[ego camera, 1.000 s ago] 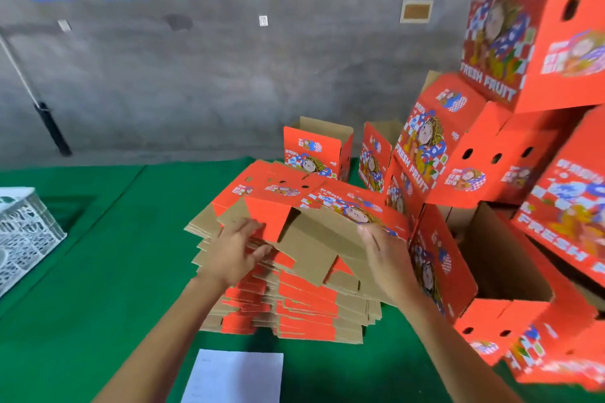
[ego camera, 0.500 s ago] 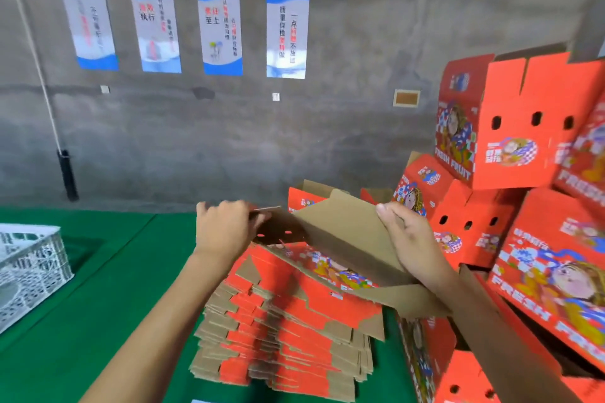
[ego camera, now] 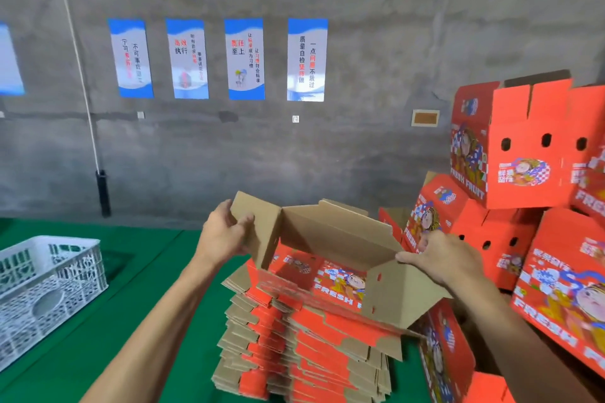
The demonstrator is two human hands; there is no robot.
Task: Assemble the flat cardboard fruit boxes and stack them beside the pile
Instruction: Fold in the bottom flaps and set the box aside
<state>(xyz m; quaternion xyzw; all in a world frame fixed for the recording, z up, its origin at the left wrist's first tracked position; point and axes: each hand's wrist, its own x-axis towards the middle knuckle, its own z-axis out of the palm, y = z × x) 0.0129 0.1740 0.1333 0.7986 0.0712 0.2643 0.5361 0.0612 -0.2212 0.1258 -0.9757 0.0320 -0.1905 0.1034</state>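
I hold one red fruit box (ego camera: 330, 249) in the air above the pile of flat boxes (ego camera: 304, 353). It is pulled open into a rectangular sleeve, brown inside, red print on its near wall. My left hand (ego camera: 226, 232) grips its upright left flap, thumb on the inner side. My right hand (ego camera: 438, 258) grips the top edge of its right end panel. Assembled red boxes (ego camera: 510, 147) are stacked at the right, up against the grey wall.
A white perforated plastic crate (ego camera: 49, 285) stands on the green floor covering (ego camera: 98, 321) at the left. A pole (ego camera: 102, 193) leans on the concrete wall. More assembled boxes (ego camera: 563, 298) crowd the right edge, close to my right forearm.
The flat box taken off the pile has been lifted and pulled open from a folded sheet into a sleeve. My hands moved apart, and my view tilted upward.
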